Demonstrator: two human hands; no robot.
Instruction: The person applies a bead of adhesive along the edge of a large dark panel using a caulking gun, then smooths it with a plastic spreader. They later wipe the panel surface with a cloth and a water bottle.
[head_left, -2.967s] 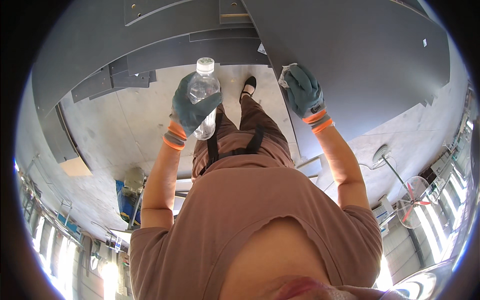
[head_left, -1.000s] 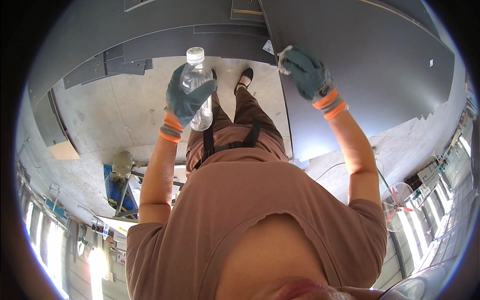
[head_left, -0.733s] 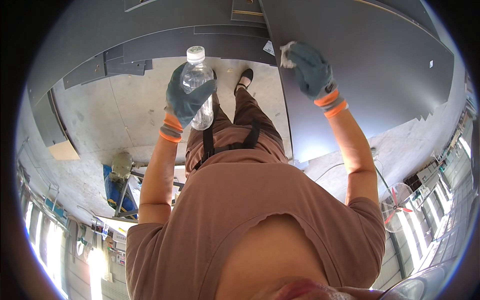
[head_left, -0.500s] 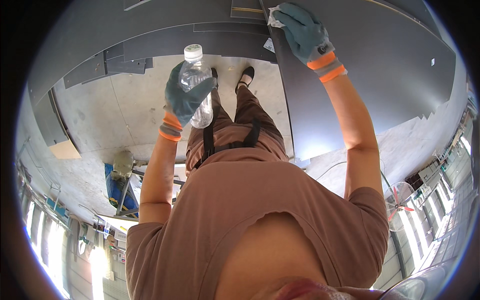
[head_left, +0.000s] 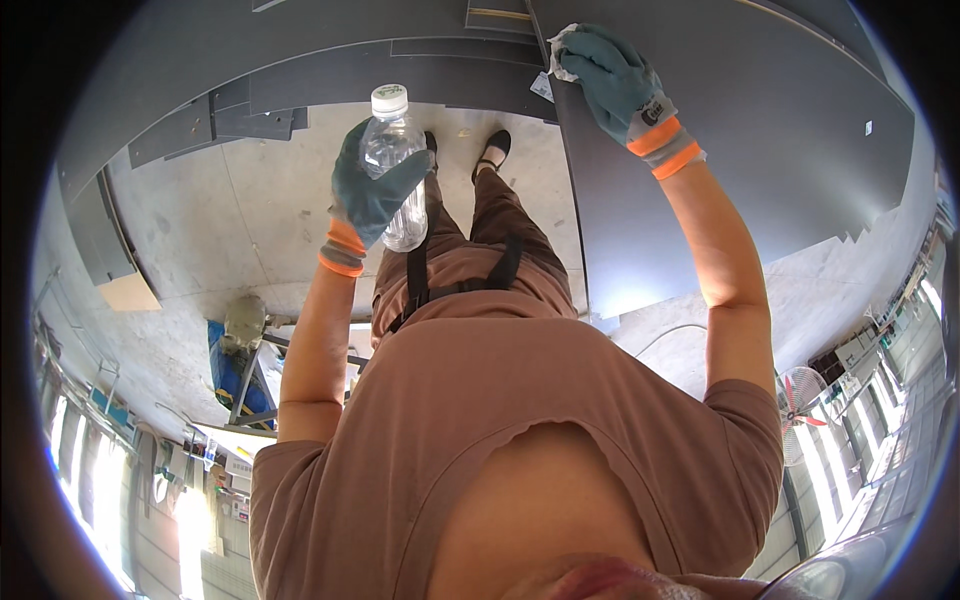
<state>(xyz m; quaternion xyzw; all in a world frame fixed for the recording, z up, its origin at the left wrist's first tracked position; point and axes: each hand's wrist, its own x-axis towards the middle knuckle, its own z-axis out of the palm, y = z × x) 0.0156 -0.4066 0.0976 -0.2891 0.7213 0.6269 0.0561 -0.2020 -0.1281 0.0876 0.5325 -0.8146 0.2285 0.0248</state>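
A clear plastic bottle (head_left: 405, 222) with a white cap is gripped by my left hand (head_left: 366, 190), which wears a grey-green coated glove with an orange cuff. The bottle tilts slightly over the floor in front of my legs. My right hand (head_left: 612, 84), gloved the same way, presses a crumpled white cloth or tissue (head_left: 562, 56) against the left edge of a large dark grey panel (head_left: 740, 150). Part of the wad is hidden under the fingers.
More dark grey panels (head_left: 330, 75) lie stacked across the far side and left. Behind me on the left are a metal frame (head_left: 258, 385) and blue material (head_left: 228, 362). A fan with red blades (head_left: 797, 400) stands at the right. Concrete floor (head_left: 230, 220) lies between the panels.
My right hand has slid a little toward me and to the right along the panel's edge, with the white wad under its fingers. The left hand and bottle have hardly moved.
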